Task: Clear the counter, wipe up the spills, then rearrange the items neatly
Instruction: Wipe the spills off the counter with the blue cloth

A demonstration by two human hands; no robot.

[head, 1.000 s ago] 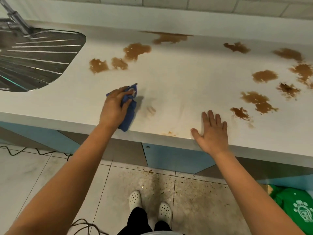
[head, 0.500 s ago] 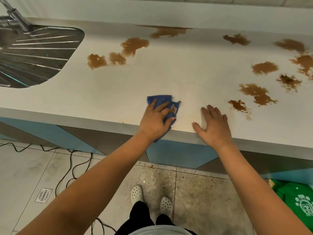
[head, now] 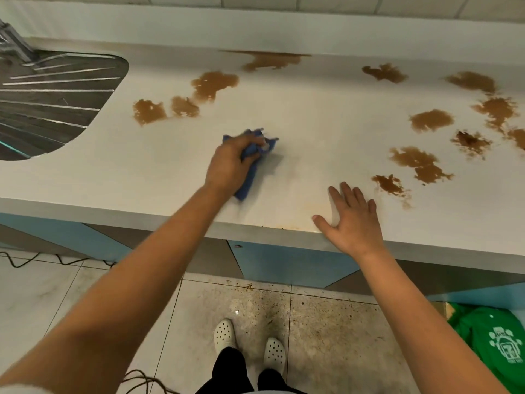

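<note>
Gripping the blue cloth bunched beneath it, the left hand presses the counter.

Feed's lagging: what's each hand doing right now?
Left hand: fingers gripping the blue cloth.
Right hand: open, flat on the counter.

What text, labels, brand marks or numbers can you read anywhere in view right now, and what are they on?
Green bag on the floor at lower right: a white printed logo with a small line of lettering under it, too blurred to read.
Counter, blue cloth, sink, white shoes: no text visible.
</note>
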